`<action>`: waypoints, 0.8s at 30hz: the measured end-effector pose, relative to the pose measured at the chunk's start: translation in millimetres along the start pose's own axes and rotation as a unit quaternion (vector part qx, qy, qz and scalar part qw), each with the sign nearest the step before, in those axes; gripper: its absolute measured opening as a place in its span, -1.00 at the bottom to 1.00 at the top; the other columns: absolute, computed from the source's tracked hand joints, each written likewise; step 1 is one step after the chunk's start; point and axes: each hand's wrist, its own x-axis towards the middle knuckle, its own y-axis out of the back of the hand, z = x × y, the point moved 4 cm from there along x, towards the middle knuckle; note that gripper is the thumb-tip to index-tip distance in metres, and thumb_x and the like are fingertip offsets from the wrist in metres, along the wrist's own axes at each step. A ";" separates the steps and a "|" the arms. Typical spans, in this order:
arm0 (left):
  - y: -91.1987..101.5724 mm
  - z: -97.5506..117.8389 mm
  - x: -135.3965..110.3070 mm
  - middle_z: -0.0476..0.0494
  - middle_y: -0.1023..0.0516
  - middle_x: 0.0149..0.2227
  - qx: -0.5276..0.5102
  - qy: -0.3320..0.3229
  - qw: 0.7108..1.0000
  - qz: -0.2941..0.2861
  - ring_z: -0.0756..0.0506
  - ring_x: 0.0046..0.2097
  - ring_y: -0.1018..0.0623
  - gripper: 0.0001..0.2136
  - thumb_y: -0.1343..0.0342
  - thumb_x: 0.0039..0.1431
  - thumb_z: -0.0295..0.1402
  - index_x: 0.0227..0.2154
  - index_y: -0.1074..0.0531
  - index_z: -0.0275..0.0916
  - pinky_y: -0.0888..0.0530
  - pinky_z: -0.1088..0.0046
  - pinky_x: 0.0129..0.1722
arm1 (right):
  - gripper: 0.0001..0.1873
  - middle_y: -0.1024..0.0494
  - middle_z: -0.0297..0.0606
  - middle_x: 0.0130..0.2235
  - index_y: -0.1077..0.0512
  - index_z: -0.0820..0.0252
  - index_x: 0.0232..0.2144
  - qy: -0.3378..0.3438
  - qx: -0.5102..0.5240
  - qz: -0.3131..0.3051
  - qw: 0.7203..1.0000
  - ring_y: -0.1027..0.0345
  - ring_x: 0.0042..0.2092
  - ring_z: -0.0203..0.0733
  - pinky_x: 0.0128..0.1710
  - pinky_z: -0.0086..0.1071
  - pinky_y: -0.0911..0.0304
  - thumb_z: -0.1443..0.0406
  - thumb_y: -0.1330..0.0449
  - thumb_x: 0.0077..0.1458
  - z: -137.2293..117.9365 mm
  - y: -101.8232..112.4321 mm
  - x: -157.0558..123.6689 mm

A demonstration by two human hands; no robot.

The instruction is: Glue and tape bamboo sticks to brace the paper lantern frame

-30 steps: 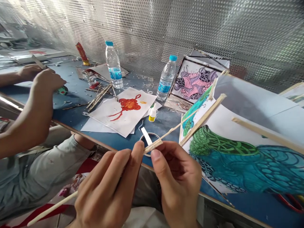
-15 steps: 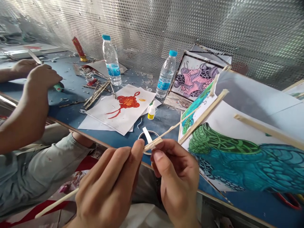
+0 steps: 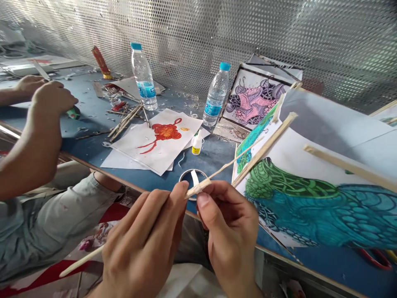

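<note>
My left hand [image 3: 145,236] is closed around a pale wooden stick [image 3: 82,260], whose rounded end sticks out at the lower left. Beyond my fingertips, the stick overlaps a thinner wooden strip [image 3: 229,164] that runs up to the right. My right hand [image 3: 231,231] pinches this overlap between thumb and fingers. A narrow white strip [image 3: 195,177] stands up from the joint and lies around it; whether it is paper or tape I cannot tell. Just behind it, a ring [image 3: 182,177] rests at the table edge, partly covered by my fingers.
A small glue bottle [image 3: 196,145], drawings [image 3: 145,153] and two water bottles [image 3: 214,99] stand or lie ahead. At right is a stick-framed painted paper piece [image 3: 288,215], with red-handled scissors [image 3: 376,258] below. Another person's hands [image 3: 51,97] hold a blade at left.
The white strip has turned more upright and shows a shorter free length above the joint. Both hands keep their hold, and the view has shifted slightly.
</note>
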 end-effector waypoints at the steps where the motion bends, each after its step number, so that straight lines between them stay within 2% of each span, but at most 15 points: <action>1: -1.0 0.1 0.6 -0.24 -0.78 -0.18 0.003 0.007 1.000 -0.002 -0.09 -0.17 -0.74 -0.83 -0.23 0.56 -0.58 0.07 -0.67 -0.49 -0.57 0.41 0.03 | -0.91 -0.61 -0.40 -0.48 -0.69 0.10 -0.35 0.001 0.003 0.000 1.000 -0.29 -0.52 -0.44 -0.53 -0.65 -0.26 0.37 -0.44 0.21 0.2 0.2 0.1; 5: -5.2 -0.4 -0.6 -0.21 -0.76 -0.15 0.007 0.034 0.999 -0.022 -0.07 -0.17 -0.77 -0.76 -0.14 0.64 -0.49 0.20 -0.59 -0.46 -0.53 0.45 -0.06 | -0.87 -0.57 -0.40 -0.47 -0.66 0.11 -0.32 -0.007 -0.005 -0.023 1.000 -0.34 -0.49 -0.39 -0.49 -0.59 -0.33 0.28 -0.46 0.31 3.4 2.0 -2.3; 8: -4.7 -1.9 -3.4 -0.22 -0.77 -0.10 -0.001 0.055 0.998 -0.023 -0.06 -0.13 -0.77 -0.78 -0.14 0.65 -0.47 0.19 -0.57 -0.41 -0.53 0.48 -0.02 | -0.90 -0.57 -0.37 -0.35 -0.68 0.04 -0.16 0.009 -0.032 -0.037 0.999 -0.38 -0.39 -0.33 -0.41 -0.52 -0.36 0.17 -0.44 0.40 6.4 8.8 -5.1; 10: -2.4 -3.7 -3.5 -0.19 -0.76 -0.05 -0.010 0.068 0.997 -0.019 -0.04 -0.11 -0.76 -0.80 -0.13 0.66 -0.43 0.18 -0.56 -0.34 -0.53 0.54 0.00 | -0.86 -0.56 -0.35 -0.22 -0.67 -0.06 0.01 0.046 -0.052 -0.051 0.996 -0.38 -0.32 -0.31 -0.33 -0.46 -0.37 0.16 -0.33 0.50 6.3 15.3 -4.2; 13: -0.1 -8.3 0.2 -0.06 -0.70 -0.07 -0.075 0.095 0.992 -0.045 0.05 -0.17 -0.72 -0.82 -0.08 0.66 -0.43 0.13 -0.55 -0.22 -0.53 0.68 -0.04 | -0.71 -0.53 -0.35 -0.09 -0.60 -0.17 0.19 0.124 -0.130 -0.101 0.979 -0.38 -0.19 -0.26 -0.17 -0.36 -0.37 0.28 -0.24 0.55 1.8 21.9 4.4; 16: 2.0 -13.0 5.7 0.07 -0.62 -0.20 -0.171 0.125 0.974 -0.077 0.11 -0.27 -0.65 -0.84 -0.05 0.62 -0.47 0.01 -0.52 -0.14 -0.53 0.80 -0.15 | -0.64 -0.54 -0.36 -0.03 -0.59 -0.13 0.18 0.194 -0.217 -0.176 0.940 -0.38 -0.11 -0.24 -0.08 -0.32 -0.37 0.39 -0.31 0.46 -6.1 21.7 18.8; 19: 4.9 -17.3 9.9 0.15 -0.56 -0.32 -0.232 0.157 0.954 -0.102 0.13 -0.38 -0.59 -0.82 -0.06 0.59 -0.49 -0.04 -0.52 -0.07 -0.49 0.84 -0.32 | -0.69 -0.55 -0.30 0.01 -0.62 -0.03 0.11 0.226 -0.246 -0.244 0.910 -0.46 -0.02 -0.19 -0.01 -0.26 -0.41 0.36 -0.39 0.38 -12.0 19.4 31.5; 22: 8.4 -20.2 14.4 0.22 -0.48 -0.46 -0.265 0.173 0.941 -0.118 0.12 -0.53 -0.45 -0.80 -0.06 0.59 -0.49 -0.15 -0.51 -0.07 -0.41 0.82 -0.48 | -0.86 -0.47 -0.29 -0.05 -0.65 0.02 -0.05 0.251 -0.259 -0.248 0.899 -0.47 -0.05 -0.16 -0.03 -0.23 -0.41 0.32 -0.42 0.36 -17.2 22.2 37.5; 24: 10.7 -21.9 17.0 0.22 -0.48 -0.50 -0.273 0.175 0.939 -0.116 0.11 -0.55 -0.43 -0.76 -0.06 0.57 -0.48 -0.27 -0.46 -0.09 -0.38 0.80 -0.53 | -0.93 -0.46 -0.30 -0.09 -0.64 0.02 -0.12 0.259 -0.260 -0.256 0.894 -0.44 -0.10 -0.17 -0.09 -0.23 -0.39 0.32 -0.42 0.37 -20.2 25.2 36.4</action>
